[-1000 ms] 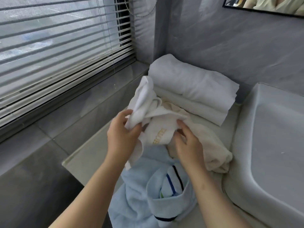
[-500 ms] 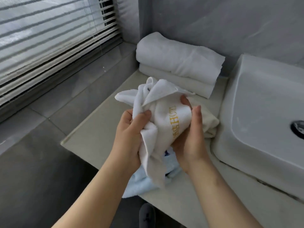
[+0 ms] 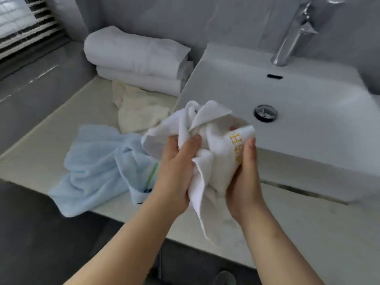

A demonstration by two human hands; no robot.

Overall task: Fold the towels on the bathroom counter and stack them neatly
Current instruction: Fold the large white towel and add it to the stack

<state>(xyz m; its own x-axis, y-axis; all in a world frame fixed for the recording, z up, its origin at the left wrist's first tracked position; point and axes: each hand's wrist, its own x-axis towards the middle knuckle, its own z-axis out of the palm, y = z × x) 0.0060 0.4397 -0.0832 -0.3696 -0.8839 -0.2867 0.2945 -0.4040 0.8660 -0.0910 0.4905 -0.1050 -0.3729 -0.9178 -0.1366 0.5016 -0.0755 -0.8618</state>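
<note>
A crumpled white towel (image 3: 213, 145) with yellow lettering is bunched up above the counter's front edge. My left hand (image 3: 174, 171) grips its left side with the thumb over the cloth. My right hand (image 3: 244, 177) holds its right side, fingers curled round the lettered edge. On the pale counter (image 3: 41, 153) lies a rumpled light blue towel (image 3: 92, 167) with a green stripe, hanging over the front edge. Behind it sits a crumpled cream towel (image 3: 139, 108). Two folded white towels (image 3: 135, 58) are stacked at the back against the wall.
A white basin (image 3: 298, 120) with a chrome drain (image 3: 265, 112) fills the right side, and a chrome tap (image 3: 292, 36) stands behind it. A grey tiled sill and window blinds (image 3: 24, 27) lie to the left. The dark floor is below the counter's edge.
Both hands have carried the white towel off the pile and to the right, toward the basin. The blue and cream towels now lie uncovered on the counter. The view has swung right.
</note>
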